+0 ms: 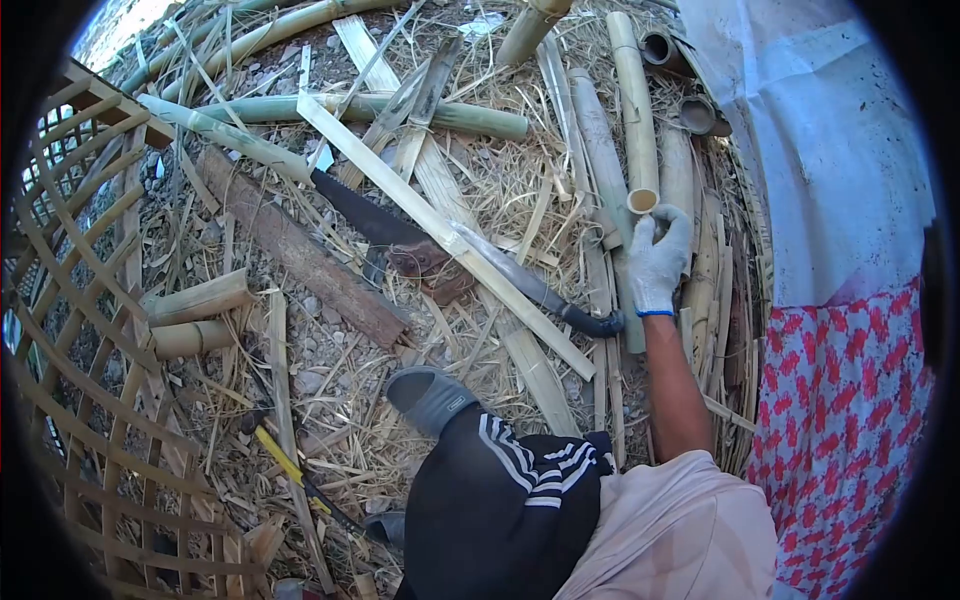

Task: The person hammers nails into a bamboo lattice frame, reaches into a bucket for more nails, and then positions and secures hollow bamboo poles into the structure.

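Observation:
My right hand, in a white glove with a blue cuff, reaches forward at the right of the head view. Its thumb and fingers are curled against the near rim of a cut pale bamboo pole, whose hollow end faces me. More bamboo poles lie alongside, to the left and beneath. Left of the hand lies a long knife with a dark curved handle, partly under a split bamboo strip. A dark-bladed saw with a brown handle rests beyond it. My left hand is out of view.
A woven bamboo basket stands at the left. Bamboo offcuts, a rough wooden board and a yellow-and-black tool lie on the straw-strewn ground. A white and red-patterned sheet hangs at the right.

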Demonstrator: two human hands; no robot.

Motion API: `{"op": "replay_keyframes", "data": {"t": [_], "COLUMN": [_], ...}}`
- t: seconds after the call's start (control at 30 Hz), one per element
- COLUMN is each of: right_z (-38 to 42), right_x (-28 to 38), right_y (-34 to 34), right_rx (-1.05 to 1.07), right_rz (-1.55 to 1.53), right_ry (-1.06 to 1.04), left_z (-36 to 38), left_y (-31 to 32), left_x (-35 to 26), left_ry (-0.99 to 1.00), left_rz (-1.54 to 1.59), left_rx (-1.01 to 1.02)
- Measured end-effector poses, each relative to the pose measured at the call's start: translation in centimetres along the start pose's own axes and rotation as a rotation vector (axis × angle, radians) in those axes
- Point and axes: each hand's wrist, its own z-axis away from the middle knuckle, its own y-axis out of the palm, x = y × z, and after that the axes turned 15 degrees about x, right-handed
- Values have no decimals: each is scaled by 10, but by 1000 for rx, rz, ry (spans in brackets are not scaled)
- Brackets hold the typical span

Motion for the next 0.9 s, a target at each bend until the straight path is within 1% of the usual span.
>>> {"op": "replay_keyframes", "data": {"t": [0.03,0.07,0.13,0.2,0.27,0.3,0.4,0.43,0.5,0.53,0.57,0.6,0.63,0.67,0.7,0.8,0.9], "right_z": [-5,-11,-22,-27,-45,-50,-52,-53,-49,-48,-52,-47,-54,-61,-64,-65,-62], "right_x": [-10,-21,-63,-63,-80,-71,-50,-53,-56,-58,-78,-37,-44,-70,-88,-94,-99], "right_y": [0,4,19,21,23,13,3,7,9,8,11,-1,-2,0,-1,-15,-17], "right_rx": [15,30,102,107,128,231,343,338,296,298,292,354,392,410,439,542,540], "right_rz": [103,199,365,520,497,528,504,422,478,455,422,389,374,288,160,13,40], "right_ry": [9,13,-48,-94,117,167,243,219,242,258,193,284,291,282,218,209,189], "left_z": [-3,-4,-4,-2,2,2,8,10,8,7,5,4,3,4,4,6,7], "left_y": [-3,-7,-13,-22,-31,-34,-41,-40,-36,-33,-27,-22,-17,-15,-14,-14,-16], "left_x": [-4,-6,-3,1,3,3,3,4,6,7,8,9,11,12,13,12,12], "left_ry": [-25,-36,-30,-32,-33,-31,-34,-38,-37,-38,-32,-37,-39,-42,-40,-53,-60], "left_rz": [33,31,45,54,52,45,36,26,4,-16,-33,-48,-61,-75,-90,-126,-129], "left_rx": [24,2,-42,-78,-104,-113,-144,-145,-131,-121,-115,-99,-81,-73,-68,-47,-49]}}
